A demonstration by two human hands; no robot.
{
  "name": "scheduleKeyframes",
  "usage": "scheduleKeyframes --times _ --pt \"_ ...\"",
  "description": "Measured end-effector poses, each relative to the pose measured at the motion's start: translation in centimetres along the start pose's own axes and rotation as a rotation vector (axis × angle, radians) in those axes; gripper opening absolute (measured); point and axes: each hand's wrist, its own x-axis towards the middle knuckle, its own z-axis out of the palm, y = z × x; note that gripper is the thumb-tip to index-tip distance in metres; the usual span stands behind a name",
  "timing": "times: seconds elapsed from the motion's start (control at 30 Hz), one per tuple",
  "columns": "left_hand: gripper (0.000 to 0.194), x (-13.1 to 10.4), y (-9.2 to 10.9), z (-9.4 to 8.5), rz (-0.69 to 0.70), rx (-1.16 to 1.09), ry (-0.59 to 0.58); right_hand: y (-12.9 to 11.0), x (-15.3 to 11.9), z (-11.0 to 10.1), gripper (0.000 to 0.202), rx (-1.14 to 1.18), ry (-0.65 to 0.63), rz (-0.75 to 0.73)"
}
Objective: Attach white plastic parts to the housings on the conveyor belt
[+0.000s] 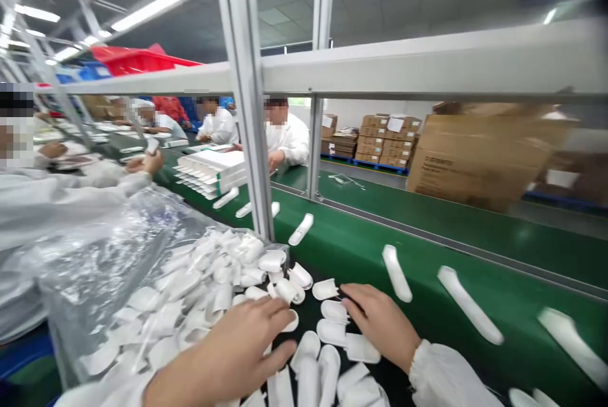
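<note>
White plastic caps with rounded ends lie in a large heap on a clear plastic bag, and more of them are spread over the dark surface in front of me. Over the right side of the heap is my left hand, its fingers stretched out and thumb apart, nothing visibly held. My right hand reaches in from the right, fingers apart, with its tips at the edge of a small white cap. Whether those fingertips touch the cap is hard to tell. Below, between both hands, lie longer white pieces.
Long white casings lie spaced along a green conveyor belt. A metal post rises beside the heap. Stacked white trays stand farther up the belt. A person in white sits across; another person's hand is at left.
</note>
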Motion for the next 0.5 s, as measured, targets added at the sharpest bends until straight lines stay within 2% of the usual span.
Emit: scheduleKeyframes --times 0.07,0.13,0.2,0.27,0.37,0.5 --pt "0.034 -4.4 -0.7 0.8 -0.175 -0.066 0.046 -3.5 2.2 1.7 0.033 0.034 -0.079 -0.251" --pt "0.035 -6.7 -1.5 2.6 -0.314 -0.106 0.14 -6.7 4.8 3.8 0.031 0.034 -0.106 -0.468" --pt "0.037 -7.2 -2.4 4.6 -0.426 -0.104 0.272 -9.4 7.6 5.9 0.032 0.003 -0.117 -0.627" --pt "0.04 -6.8 -3.5 6.2 -0.528 -0.074 0.376 -11.7 10.2 7.9 0.036 -0.041 -0.117 -0.721" --pt "0.053 -6.0 -5.4 7.3 -0.69 -0.013 0.414 -14.9 13.6 10.2 0.042 -0.092 -0.072 -0.719" --pt "0.072 -5.5 -8.3 7.2 -0.882 0.07 0.391 -18.9 17.1 12.8 0.044 -0.116 0.041 -0.537"
